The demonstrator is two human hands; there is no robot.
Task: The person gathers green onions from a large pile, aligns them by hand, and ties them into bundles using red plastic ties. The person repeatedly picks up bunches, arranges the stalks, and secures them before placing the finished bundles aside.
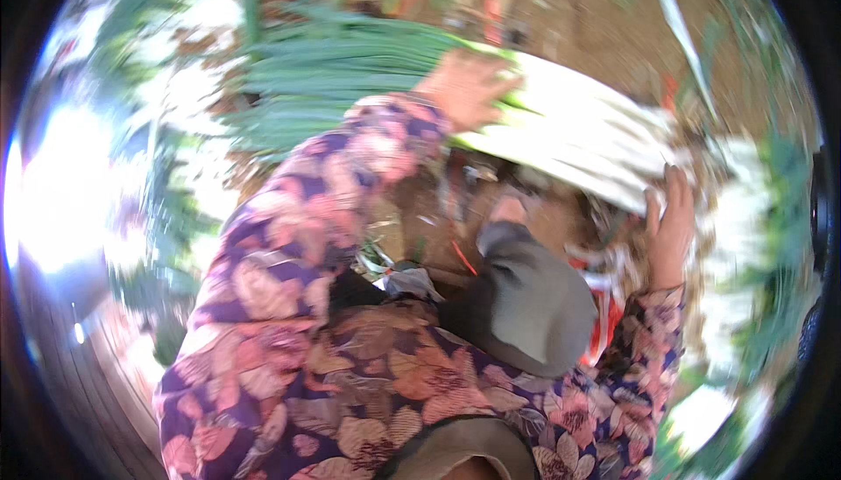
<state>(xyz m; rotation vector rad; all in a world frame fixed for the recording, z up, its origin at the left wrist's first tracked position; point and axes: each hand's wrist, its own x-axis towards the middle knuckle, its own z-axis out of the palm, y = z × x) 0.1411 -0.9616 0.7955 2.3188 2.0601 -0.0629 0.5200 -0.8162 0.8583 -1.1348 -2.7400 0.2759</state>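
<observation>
Before me lies a thick bundle of leeks or large green onions [578, 112], green leaves to the left and white stalks to the right. My left hand [470, 89] rests across its middle, where green turns to white, with the fingers spread over the top. At the root end on the right, my right hand [671, 227] is held upright with its fingers apart, the fingertips at the stalk ends. Motion blur hides the exact contact of both hands.
Brown soil [585, 13] shows beyond the bundle, strewn with leaf scraps. A loose pale stalk [683, 43] lies at the upper right. More green and white stalks [742, 197] line the right. My grey-trousered knee [539, 302] is below the bundle, beside a red and white bag [604, 309].
</observation>
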